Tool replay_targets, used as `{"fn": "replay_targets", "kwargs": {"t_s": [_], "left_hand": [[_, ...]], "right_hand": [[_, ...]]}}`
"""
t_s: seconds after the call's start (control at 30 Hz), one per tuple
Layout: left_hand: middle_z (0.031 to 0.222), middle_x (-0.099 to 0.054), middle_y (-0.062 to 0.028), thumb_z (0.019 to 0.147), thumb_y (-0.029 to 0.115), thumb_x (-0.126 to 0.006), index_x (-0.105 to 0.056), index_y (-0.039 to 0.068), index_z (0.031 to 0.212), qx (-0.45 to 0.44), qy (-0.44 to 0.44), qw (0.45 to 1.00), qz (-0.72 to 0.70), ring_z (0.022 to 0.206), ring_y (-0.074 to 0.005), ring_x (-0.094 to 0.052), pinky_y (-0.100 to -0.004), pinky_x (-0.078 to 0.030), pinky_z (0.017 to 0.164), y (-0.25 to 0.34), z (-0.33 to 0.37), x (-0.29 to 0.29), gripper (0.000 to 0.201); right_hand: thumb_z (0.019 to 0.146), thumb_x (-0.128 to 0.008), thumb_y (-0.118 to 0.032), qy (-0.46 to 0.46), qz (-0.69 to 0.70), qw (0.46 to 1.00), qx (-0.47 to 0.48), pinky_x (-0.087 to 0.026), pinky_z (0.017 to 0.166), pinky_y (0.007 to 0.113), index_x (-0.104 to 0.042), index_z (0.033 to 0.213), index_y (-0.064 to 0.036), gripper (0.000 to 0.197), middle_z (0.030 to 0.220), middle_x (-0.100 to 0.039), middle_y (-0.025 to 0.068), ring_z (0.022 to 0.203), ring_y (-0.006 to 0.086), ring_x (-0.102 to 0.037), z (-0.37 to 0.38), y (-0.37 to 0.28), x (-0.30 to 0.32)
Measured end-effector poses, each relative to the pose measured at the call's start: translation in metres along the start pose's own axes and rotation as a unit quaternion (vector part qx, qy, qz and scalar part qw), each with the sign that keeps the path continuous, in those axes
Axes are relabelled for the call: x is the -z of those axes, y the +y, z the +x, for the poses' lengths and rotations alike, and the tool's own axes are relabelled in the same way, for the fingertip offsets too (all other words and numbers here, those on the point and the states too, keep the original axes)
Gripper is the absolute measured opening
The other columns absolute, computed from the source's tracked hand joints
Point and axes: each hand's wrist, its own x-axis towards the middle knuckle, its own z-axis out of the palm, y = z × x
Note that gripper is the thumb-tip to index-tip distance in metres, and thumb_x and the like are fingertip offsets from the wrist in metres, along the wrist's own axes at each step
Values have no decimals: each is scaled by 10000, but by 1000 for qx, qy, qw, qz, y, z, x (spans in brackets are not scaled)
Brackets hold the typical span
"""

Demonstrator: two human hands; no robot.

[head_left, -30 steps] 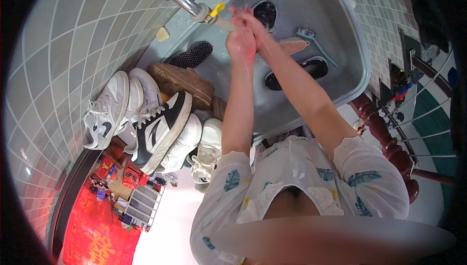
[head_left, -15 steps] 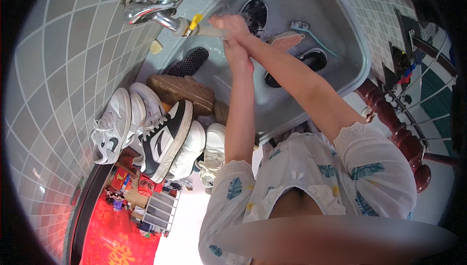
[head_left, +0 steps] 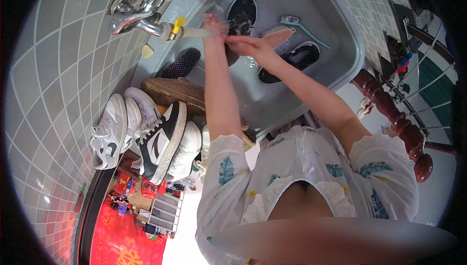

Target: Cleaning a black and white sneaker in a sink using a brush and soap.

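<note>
Running water from the chrome tap (head_left: 141, 19), which has a yellow lever, falls on my left hand (head_left: 213, 27). Its fingers look loosely curled and parted, partly blurred by the water, with nothing seen in them. My right hand (head_left: 253, 48) reaches across with its fingers stretched out towards my left wrist and holds nothing. Beyond my hands a dark shoe (head_left: 242, 11) lies in the grey basin (head_left: 357, 46). Another black shoe (head_left: 304, 56) with a white rim is beside my right forearm. Between them lie a pinkish scrubbing brush (head_left: 278, 36) and a brush with a teal handle (head_left: 311, 35).
Several sneakers, among them a black and white sneaker (head_left: 163, 141), stand in a row at the left. A brown shoe (head_left: 172, 92) and a dark patterned shoe (head_left: 182, 63) rest near the basin's left edge. A dark red wooden post (head_left: 396, 119) stands at the right.
My hands have come apart: the right one has moved off the left and opened out. My left hand has shifted left and up under the water. The whole view has shifted slightly.
</note>
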Motion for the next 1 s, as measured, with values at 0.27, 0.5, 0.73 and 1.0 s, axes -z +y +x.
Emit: {"fn": "replay_targets", "kwargs": {"t_s": [0.27,0.5,0.73,1.0], "left_hand": [[743,-607,-89,904,280,-522,-602,4,876,-105,346,870,335,690,-175,-598,-291,-486,640,-94,-69,-92,289],[937,-611,-90,823,146,-633,-584,-25,1017,-92,325,864,372,862,-172,-583,-282,-473,765,-102,-57,-55,264],[931,-611,-89,780,110,-653,-584,-14,967,-156,397,901,84,836,-213,-605,-328,-491,756,-99,-64,-41,234],[996,-630,-88,842,237,-602,-593,53,1067,-116,291,949,28,912,-215,-608,-355,-493,794,-97,-72,-37,290]], "right_hand": [[774,-539,-115,31,-857,498,132,-445,860,361,-576,1083,-48,319,1145,-518,145,1026,275,-541,-16,0,145],[809,-492,-151,-100,-863,461,181,-438,881,350,-506,1146,-9,366,1139,-513,158,1043,279,-522,19,14,166],[739,-641,-231,-30,-741,664,90,-485,818,408,-426,1191,12,556,1098,-526,199,956,371,-568,28,12,150],[792,-622,-300,86,-655,732,165,-514,729,472,-290,1402,-267,695,1103,-493,206,846,410,-597,78,4,41]]}}
